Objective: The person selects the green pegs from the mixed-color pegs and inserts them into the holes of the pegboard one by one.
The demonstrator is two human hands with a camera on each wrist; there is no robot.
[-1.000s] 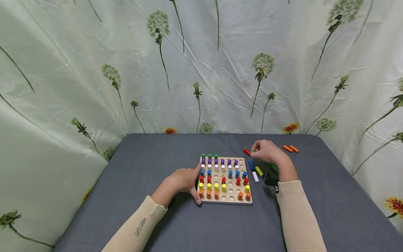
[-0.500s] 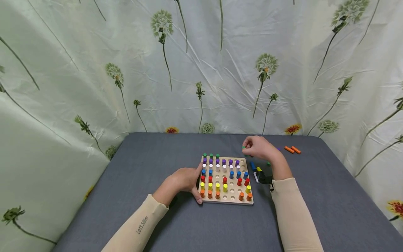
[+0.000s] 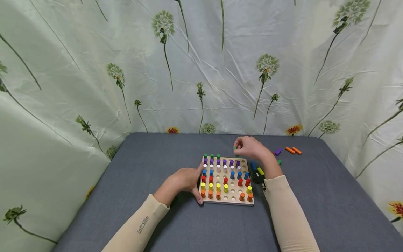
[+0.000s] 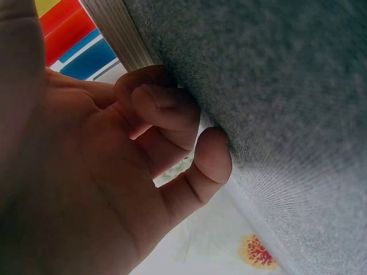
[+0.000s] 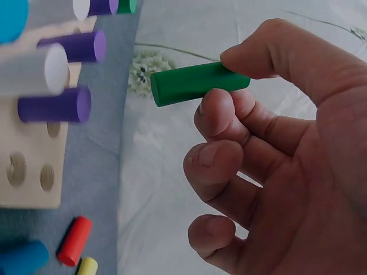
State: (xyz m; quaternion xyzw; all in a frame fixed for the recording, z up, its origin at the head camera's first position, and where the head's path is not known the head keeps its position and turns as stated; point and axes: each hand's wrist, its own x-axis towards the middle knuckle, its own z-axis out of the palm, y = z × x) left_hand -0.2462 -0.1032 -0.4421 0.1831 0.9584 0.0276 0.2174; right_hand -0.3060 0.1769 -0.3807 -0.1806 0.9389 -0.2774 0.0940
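The right hand (image 3: 250, 147) clamps a green peg (image 5: 192, 84) in its fingers, upper centre of its wrist view; the left hand (image 3: 185, 180), thumb and forefinger apart, touches the pegboard (image 3: 221, 176), low in the head view.

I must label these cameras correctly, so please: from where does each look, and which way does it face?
Head: worn on the head, facing forward and down at the pegboard; left hand, right hand, sleeves show.
Left wrist: worn there, facing the pegboard's edge; the left hand shows, its fingers bent.
Right wrist: worn there, facing a green peg; the right hand shows, pinching it.
Head and right wrist share that peg.
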